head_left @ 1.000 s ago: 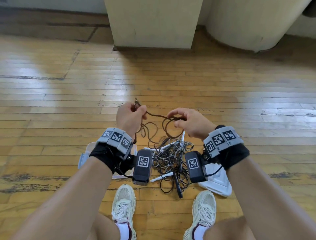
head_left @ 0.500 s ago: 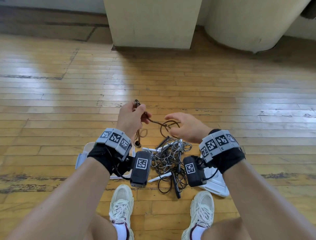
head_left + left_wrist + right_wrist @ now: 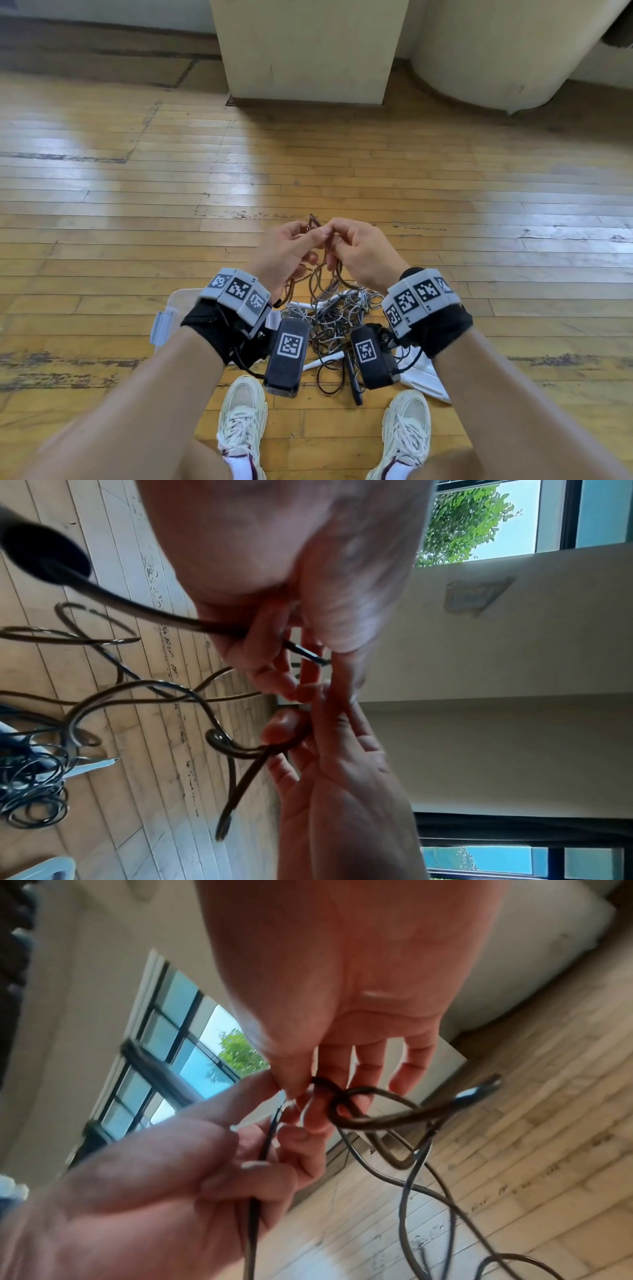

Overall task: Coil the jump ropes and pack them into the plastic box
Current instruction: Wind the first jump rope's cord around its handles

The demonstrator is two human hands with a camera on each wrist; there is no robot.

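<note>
2 hands meet in front of the person, both holding 1 thin brown jump rope. The left hand has its fingers curled around a strand of it, and the right hand pinches a small loop of the same rope between thumb and fingertips; the fingertips of the 2 hands touch. From the hands the brown rope hangs down in loose loops toward a tangled pile of jump ropes on the wooden floor, dark and silvery cords with white handles and 1 black handle mixed in. The plastic box sits on the floor just left of the pile, partly hidden behind the left wrist. A white lid lies just right of the pile. Below it are 2 pale sneakers, 1 on each side. Both wrists wear black bands with square printed markers.
</note>
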